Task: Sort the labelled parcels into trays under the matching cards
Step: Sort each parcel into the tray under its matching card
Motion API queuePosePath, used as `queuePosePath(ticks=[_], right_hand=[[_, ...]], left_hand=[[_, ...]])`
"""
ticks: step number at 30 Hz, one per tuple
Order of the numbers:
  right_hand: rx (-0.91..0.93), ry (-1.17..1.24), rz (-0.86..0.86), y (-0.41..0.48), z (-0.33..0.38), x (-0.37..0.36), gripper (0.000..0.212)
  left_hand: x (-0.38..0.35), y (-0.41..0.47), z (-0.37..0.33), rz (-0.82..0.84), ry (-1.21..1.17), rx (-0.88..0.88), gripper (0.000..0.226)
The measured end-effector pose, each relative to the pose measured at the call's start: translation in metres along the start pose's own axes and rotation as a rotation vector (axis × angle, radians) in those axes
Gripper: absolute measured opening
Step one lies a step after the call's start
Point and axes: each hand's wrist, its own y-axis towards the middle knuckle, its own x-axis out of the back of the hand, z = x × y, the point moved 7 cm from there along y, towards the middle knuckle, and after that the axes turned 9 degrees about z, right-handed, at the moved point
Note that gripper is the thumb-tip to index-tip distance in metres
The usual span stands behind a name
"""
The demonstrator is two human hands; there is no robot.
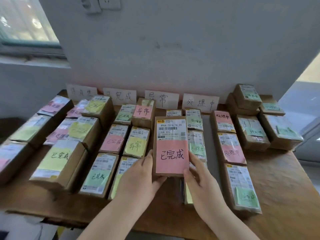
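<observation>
Both hands hold one cardboard parcel [170,146] with a white shipping label and a pink note reading 已完成. It is lifted and tilted up in front of me, above the middle of the table. My left hand [140,177] grips its lower left edge, thumb under the bottom. My right hand [199,175] grips its lower right edge. Four white cards lean on the wall: a faint one [81,92], 已完成 [119,96], 异常 [161,99] and 处理中 [200,103]. Rows of noted parcels lie below them.
Several parcels with pink, yellow and green notes cover the wooden table [280,179]. A stack of parcels [247,97] stands at the back right. More parcels [34,129] crowd the left side. Bare wood shows at the right front corner. A window is at upper left.
</observation>
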Motion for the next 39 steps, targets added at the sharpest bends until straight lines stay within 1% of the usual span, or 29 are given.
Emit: queuePosePath(ticks=[5,9,15,21,28,31,36,39], right_hand=[[0.005,-0.001,-0.001,0.009,0.009,-0.050,0.048],[-0.018,0.029,0.024,0.012,0.009,-0.073,0.046],[-0.069,0.012,0.055,0.027,0.002,-0.077,0.050],[-0.095,-0.023,0.131,0.055,0.004,-0.071,0.053],[-0.067,-0.109,0.291,0.086,0.014,-0.087,0.055],[-0.036,-0.153,0.306,0.096,0.020,-0.097,0.056],[0.031,-0.228,0.344,0.118,0.037,-0.124,0.061],[0.090,-0.292,0.327,0.135,0.052,-0.138,0.052]], left_hand=[[0.016,-0.008,0.049,0.035,-0.031,-0.004,0.072],[0.021,-0.012,0.072,0.072,-0.070,0.021,0.068],[0.018,-0.001,0.079,0.138,-0.066,0.070,0.067],[0.022,0.018,0.087,0.174,-0.068,0.190,0.077],[0.025,0.019,0.112,0.126,-0.110,0.294,0.064],[0.029,0.017,0.127,0.112,-0.143,0.304,0.062],[0.043,0.029,0.151,0.087,-0.174,0.280,0.072],[0.051,0.048,0.176,0.074,-0.178,0.275,0.078]])
